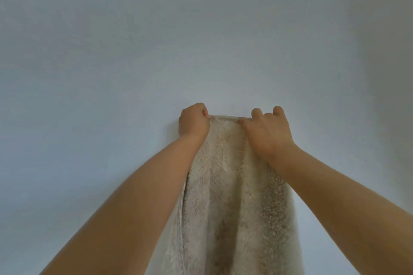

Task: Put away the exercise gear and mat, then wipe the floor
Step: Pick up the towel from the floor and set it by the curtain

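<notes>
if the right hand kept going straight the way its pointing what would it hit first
Most likely the plain pale wall. The right hand points up and away, pinching the top edge of the beige towel, and nothing else shows beyond its fingers. Depth is unclear; it may already be touching.

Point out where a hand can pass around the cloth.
Bare wall lies open left of the left hand, right of the right hand and above both. Crowded: the cloth top edge, pinched between both grips.

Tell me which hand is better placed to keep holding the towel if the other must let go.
Probably the left hand: its fist looks closed on the towel corner. The right hand only pinches the edge.
</notes>
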A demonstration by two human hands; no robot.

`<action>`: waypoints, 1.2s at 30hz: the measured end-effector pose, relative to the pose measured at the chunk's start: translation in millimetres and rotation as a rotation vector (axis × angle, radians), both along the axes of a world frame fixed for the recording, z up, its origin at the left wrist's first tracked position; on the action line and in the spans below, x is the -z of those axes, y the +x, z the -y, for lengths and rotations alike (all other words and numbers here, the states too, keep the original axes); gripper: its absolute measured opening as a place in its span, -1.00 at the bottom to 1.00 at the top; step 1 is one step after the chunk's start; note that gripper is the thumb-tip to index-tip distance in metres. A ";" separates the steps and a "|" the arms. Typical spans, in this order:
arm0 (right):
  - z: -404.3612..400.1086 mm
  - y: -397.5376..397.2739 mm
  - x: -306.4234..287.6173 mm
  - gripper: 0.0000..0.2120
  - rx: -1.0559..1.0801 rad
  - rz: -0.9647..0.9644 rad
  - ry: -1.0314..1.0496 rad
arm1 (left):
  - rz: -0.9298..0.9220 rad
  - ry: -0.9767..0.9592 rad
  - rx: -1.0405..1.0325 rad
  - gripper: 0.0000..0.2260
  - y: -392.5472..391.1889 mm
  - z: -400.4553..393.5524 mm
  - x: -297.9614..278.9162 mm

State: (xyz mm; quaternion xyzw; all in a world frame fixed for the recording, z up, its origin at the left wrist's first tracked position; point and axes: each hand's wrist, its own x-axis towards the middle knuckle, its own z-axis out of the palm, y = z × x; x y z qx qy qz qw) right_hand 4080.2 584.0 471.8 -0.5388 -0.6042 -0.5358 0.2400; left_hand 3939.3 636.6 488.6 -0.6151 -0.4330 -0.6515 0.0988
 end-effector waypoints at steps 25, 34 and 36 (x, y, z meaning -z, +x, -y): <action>59.5 -41.6 139.5 -0.68 -0.148 -0.306 -0.516 | -0.552 -0.383 -0.255 -0.69 -52.7 75.6 135.3; 118.4 -134.3 220.3 -0.62 -0.413 -0.269 -0.778 | -0.686 -0.736 -0.623 -0.67 -146.5 194.7 234.1; 135.9 -161.6 244.2 -0.59 -0.465 -0.225 -0.858 | -0.669 -0.856 -0.658 -0.65 -171.4 227.1 260.3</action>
